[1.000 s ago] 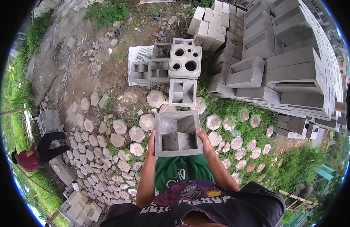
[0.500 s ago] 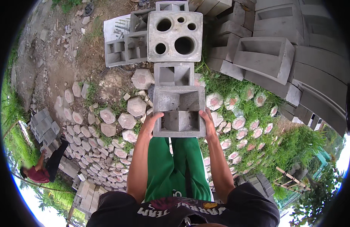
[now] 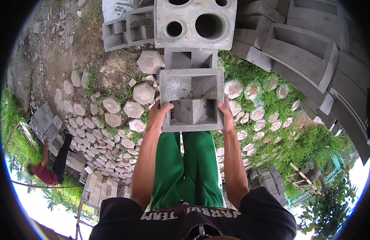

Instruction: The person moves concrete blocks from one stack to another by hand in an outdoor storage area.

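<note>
A grey concrete block with square-edged hollows is held in front of my green trousers. My left hand grips its left side, thumb over the rim, and my right hand grips the right side. Both hands' other fingers are mostly hidden. Just beyond its far edge is another hollow concrete block, partly covered by the held one. Farther off sits a large pale block with round holes, cut by the picture's top edge. I cannot tell whether the held block touches the one beyond.
Stacked concrete blocks rise at the right. Smaller hollow blocks lie at the upper left. Hexagonal pavers cover uneven ground, with grass among those on the right. At far left, a person in a red shirt is beside grey blocks.
The held block sits higher in the picture, still between both hands. The round-holed block and right-hand stack look larger and closer. The person at left has shifted slightly.
</note>
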Demonstrator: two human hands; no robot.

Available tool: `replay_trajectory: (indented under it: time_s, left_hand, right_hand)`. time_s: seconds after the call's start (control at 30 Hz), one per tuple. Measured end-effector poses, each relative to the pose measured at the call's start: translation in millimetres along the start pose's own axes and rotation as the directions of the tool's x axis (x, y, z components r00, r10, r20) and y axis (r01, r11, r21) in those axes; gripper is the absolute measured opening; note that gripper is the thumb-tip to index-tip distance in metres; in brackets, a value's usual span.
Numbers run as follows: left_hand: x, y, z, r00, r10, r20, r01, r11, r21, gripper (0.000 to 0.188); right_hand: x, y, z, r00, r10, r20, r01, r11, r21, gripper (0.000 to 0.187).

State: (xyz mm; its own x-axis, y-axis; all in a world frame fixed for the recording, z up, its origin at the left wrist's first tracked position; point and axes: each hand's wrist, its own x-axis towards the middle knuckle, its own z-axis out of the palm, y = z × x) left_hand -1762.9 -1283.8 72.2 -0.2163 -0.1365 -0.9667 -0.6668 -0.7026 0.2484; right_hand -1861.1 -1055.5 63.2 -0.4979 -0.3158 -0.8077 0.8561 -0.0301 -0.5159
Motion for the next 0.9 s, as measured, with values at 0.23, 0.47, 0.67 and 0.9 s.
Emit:
replay_trajectory:
  time_s: [0.23, 0.47, 0.67, 0.9]
  left_hand:
    - [4, -7, -1, 1.000, -0.023, -0.008, 0.022, 0.999, -0.043, 0.064]
    - [10, -20, -3, 0.998, 0.068, -0.013, -0.069, 0.997, -0.035, 0.070]
    - [20, -30, -2, 0.992, 0.118, 0.034, -0.112, 0.983, -0.148, 0.090]
    - [32, -32, -3, 0.982, 0.176, 0.069, -0.167, 0.979, -0.113, 0.096]
  right_hand:
    - [4, 14, -4, 0.996, -0.086, -0.027, 0.088, 0.993, 0.080, 0.078]
    - [10, 27, -11, 0.985, -0.158, -0.073, 0.160, 0.987, 0.023, 0.080]
    - [14, 34, -14, 0.984, -0.144, -0.107, 0.149, 0.988, 0.044, 0.090]
    - [21, 38, -15, 0.980, -0.139, -0.142, 0.144, 0.989, 0.026, 0.104]
